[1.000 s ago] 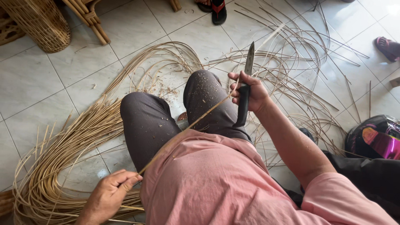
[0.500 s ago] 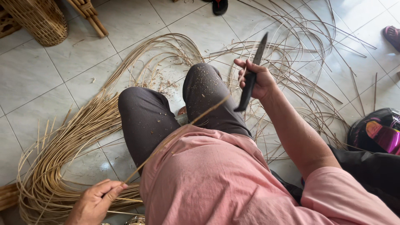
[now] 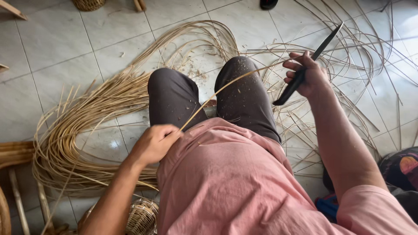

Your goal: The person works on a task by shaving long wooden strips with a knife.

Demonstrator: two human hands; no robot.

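Observation:
My left hand point(image 3: 155, 142) pinches the near end of a thin rattan strip point(image 3: 226, 85) beside my left thigh. The strip arcs up over my right knee toward my right hand point(image 3: 307, 76). That hand grips the black handle of a long dark knife point(image 3: 310, 62), blade pointing up and to the right. The strip passes close by the knife and the fingers of my right hand; I cannot tell whether they touch. I am seated, dark trousers dusted with shavings, pink shirt in the foreground.
A thick curved bundle of rattan strips point(image 3: 82, 126) lies on the tiled floor at left. Loose thin strands point(image 3: 361, 78) spread out at right. A small woven basket point(image 3: 141, 215) sits bottom left, and wooden frame pieces point(image 3: 17, 191) lie at the far left.
My left hand has risen from low beside the bundle to my left thigh, still holding the strip. The right hand with the knife has shifted slightly right and up.

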